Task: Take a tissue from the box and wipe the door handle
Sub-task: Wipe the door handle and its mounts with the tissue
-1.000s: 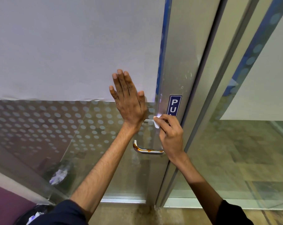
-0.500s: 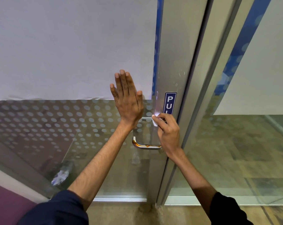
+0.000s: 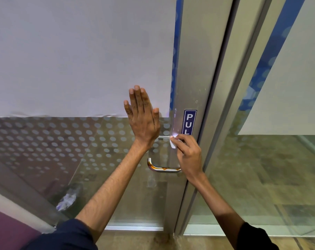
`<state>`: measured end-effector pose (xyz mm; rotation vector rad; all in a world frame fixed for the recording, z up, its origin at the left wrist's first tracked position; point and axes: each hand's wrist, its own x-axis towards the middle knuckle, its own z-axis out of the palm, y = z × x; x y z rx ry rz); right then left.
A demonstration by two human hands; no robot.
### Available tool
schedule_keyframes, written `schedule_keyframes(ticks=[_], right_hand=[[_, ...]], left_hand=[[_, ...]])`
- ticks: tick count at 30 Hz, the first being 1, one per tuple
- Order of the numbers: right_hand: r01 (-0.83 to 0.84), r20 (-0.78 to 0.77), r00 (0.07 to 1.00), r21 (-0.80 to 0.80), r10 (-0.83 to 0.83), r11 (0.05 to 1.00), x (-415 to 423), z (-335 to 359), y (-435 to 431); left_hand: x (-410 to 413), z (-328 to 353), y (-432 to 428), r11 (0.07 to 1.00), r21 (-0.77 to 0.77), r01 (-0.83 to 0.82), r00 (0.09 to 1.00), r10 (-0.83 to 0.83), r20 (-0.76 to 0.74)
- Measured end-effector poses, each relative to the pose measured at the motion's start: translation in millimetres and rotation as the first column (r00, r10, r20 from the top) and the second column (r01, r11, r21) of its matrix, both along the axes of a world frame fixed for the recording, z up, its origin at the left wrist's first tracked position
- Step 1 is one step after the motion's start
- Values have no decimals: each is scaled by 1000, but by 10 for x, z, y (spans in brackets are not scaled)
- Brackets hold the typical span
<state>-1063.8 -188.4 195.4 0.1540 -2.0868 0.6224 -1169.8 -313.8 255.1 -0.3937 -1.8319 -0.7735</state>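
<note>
A steel D-shaped door handle is fixed to the metal stile of a glass door; its lower bar shows rusty brown marks. My right hand pinches a small folded white tissue against the handle's upper end, just under a blue PULL sticker. My left hand lies flat with fingers together on the glass, left of the handle. No tissue box is in view.
The door's upper glass is covered by a white film, with dotted frosting below. A metal door frame and a second glass pane stand to the right. Crumpled white waste shows through the glass at lower left.
My right hand with the tissue has stayed at the handle's upper end, shifting only slightly. The left hand remains flat on the glass. The view has drifted a little.
</note>
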Motion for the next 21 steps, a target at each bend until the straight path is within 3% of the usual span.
schedule_keyframes(ticks=[5, 11, 17, 21], right_hand=[[-3, -102, 995, -64, -4, 998, -148, 135, -91], [-11, -14, 1000, -12, 11, 1000, -23, -89, -40], [43, -86, 995, -69, -49, 997, -71, 158, -55], [17, -90, 996, -17, -19, 1000, -71, 112, -78]], left_hand=[[-18, -24, -2, 1000, -13, -14, 1000, 14, -8], [-39, -31, 1, 1000, -16, -25, 1000, 25, -17], [-50, -43, 6, 1000, -13, -28, 1000, 28, -11], [-54, -28, 6, 1000, -14, -24, 1000, 24, -11]])
